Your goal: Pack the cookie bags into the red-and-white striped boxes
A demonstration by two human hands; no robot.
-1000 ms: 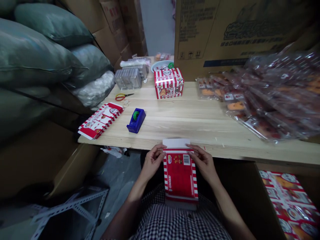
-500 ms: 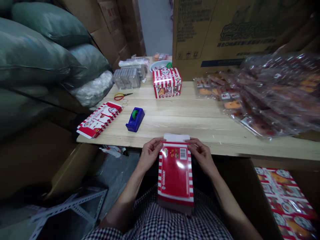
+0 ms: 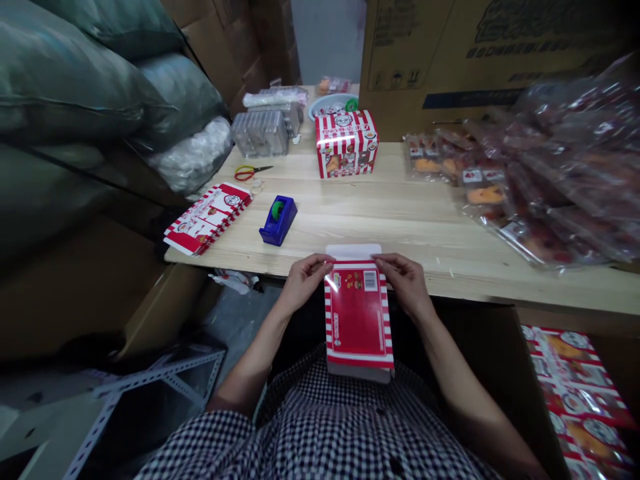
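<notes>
I hold a flat red-and-white striped carton (image 3: 357, 317) upright over my lap, its lower edge resting on my checked shirt. My left hand (image 3: 304, 280) grips its upper left corner and my right hand (image 3: 407, 283) grips its upper right corner. Both hands have fingers curled on the carton's top edge, just below its white flap (image 3: 353, 252). The carton stands at the near edge of the wooden table (image 3: 400, 227).
On the table lie a blue tape dispenser (image 3: 278, 221), a stack of flat striped cartons (image 3: 207, 218), scissors (image 3: 251, 173), an assembled striped box (image 3: 347, 143) and clear trays (image 3: 261, 132). Bagged snacks (image 3: 530, 173) pile at the right. Printed cartons (image 3: 575, 380) sit lower right.
The carton and both hands have stayed together at the table edge. The view has shifted, showing more of my shirt and lap.
</notes>
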